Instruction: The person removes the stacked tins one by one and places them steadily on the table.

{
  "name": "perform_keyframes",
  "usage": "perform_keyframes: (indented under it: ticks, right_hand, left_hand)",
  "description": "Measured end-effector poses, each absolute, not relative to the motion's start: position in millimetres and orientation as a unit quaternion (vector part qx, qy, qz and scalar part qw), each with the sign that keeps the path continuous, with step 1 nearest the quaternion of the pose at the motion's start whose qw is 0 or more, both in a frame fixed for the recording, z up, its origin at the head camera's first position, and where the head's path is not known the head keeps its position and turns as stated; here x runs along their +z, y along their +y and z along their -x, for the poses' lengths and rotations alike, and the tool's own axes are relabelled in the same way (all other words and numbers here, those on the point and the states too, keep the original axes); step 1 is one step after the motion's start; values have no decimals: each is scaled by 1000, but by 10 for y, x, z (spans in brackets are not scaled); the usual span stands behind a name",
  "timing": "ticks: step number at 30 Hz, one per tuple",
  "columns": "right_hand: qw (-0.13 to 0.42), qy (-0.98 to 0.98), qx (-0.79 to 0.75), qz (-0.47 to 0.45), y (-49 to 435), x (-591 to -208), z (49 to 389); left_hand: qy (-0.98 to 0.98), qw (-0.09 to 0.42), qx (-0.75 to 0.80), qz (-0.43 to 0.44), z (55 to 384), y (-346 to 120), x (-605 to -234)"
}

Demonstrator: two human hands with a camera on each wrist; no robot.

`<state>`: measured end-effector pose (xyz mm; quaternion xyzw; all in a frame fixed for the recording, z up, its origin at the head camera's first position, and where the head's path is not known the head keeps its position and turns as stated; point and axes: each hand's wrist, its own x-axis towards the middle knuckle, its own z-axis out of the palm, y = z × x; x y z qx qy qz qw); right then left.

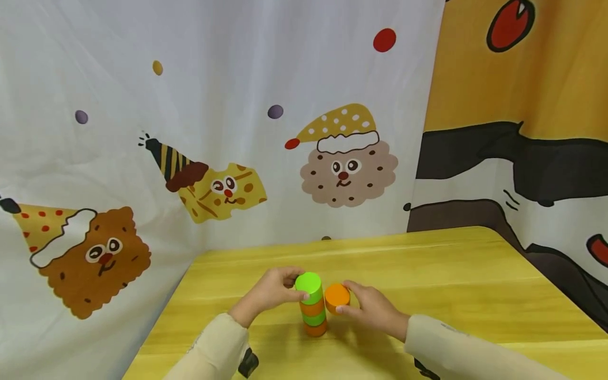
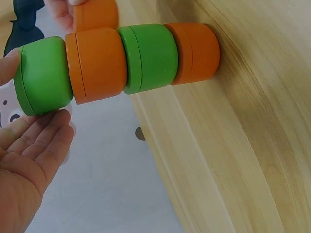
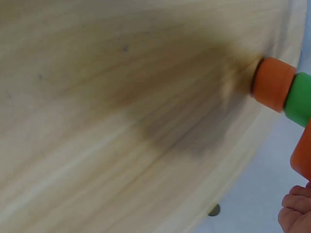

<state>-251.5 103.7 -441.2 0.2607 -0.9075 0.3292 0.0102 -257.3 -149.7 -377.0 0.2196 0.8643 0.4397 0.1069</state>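
Note:
Four small round blocks form an upright stack on the table: a green cylinder point(image 1: 309, 286) on top, an orange one point(image 1: 312, 308) under it, then a green one point(image 2: 151, 57) and an orange one point(image 2: 198, 53) at the bottom. My left hand point(image 1: 274, 291) holds the top green cylinder between thumb and fingers. Just right of the stack, my right hand point(image 1: 380, 311) pinches another orange cylinder point(image 1: 338, 297) at about the height of the stack's top. Only part of the right hand point(image 3: 296, 209) shows at the edge of the right wrist view.
The yellow wood-grain table point(image 1: 427, 274) has its far edge against a white curtain point(image 1: 228, 63) printed with cartoon biscuits. Another patterned curtain point(image 1: 503, 95) hangs at the right. Dark wrist straps point(image 1: 248, 363) show beneath the sleeves.

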Motion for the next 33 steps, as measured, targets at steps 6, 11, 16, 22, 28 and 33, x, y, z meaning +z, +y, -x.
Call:
perform_keyframes:
  ticks: [6,11,16,22,28,33]
  right_hand:
    - [-3,-906,345,-244,1037,-4502,2552]
    - [-18,-908,351,-228,1054,-4630,2534]
    - [-27,-906,355,-228,1059,-4720,2522]
    - [-38,-903,353,-240,1061,-4782,2519]
    - [-47,-898,361,-246,1074,-4834,2518]
    - [-45,-894,366,-254,1081,-4885,2505]
  left_hand:
    - [866,94,433,-232,2604,-1494,-3743]
    - [864,96,437,-232,2588,-1483,-3751]
    - [859,102,449,-225,2581,-1486,-3761]
    - [855,106,456,-223,2578,-1497,-3779]
    - [857,108,455,-219,2576,-1500,-3771]
    - [857,109,455,-217,2578,-1501,-3776]
